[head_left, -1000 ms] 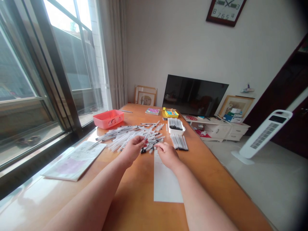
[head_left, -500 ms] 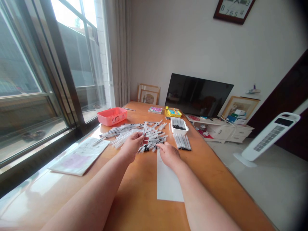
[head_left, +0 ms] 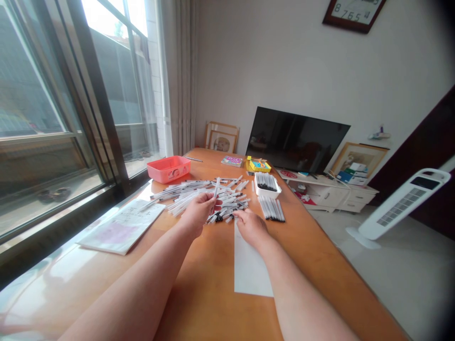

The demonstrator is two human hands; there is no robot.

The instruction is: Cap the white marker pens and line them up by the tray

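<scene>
Left grip (head_left: 201,215) is pinching an upright white marker (head_left: 215,190); right grip (head_left: 250,228) is resting slightly spread against the marker pile (head_left: 227,201).

A home living room, with a wall clock (head_left: 353,14), television (head_left: 297,139) and tower fan (head_left: 401,204).

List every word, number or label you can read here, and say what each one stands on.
"8 7 6 5 4": numerals on the wall clock.
The printed booklet by the window: too small to read.
The colourful book: cover text too small to read.
The yellow box: markings too blurred to read.
</scene>
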